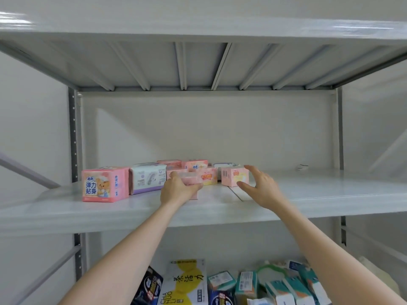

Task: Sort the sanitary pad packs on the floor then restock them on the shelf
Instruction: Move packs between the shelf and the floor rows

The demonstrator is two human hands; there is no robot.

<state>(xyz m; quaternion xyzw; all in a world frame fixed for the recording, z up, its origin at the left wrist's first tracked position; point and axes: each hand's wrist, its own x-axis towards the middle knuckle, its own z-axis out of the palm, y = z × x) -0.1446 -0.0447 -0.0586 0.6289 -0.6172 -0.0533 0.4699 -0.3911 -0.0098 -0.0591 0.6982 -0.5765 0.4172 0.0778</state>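
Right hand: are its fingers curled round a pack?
No, the right hand has its fingers spread open beside the pink barcode pack, not wrapped round it.

I face a pale grey metal shelving unit [330, 194] against a white wall [33, 119]; glossy light streaks its ribbed upper shelf [198, 62] overhead.

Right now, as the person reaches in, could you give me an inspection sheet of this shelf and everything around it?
Surface: grey metal shelf, packs grouped left of centre.
Job's things: pink bear pack, white-purple pack, rear pink packs.
Clutter: small unclear object at back right.
Hands: left hand grips a small pink pack; right hand open, fingers spread beside the barcode pack.
Cables: nothing seen.
Surroundings: below, a yellow-white pack and teal packs.
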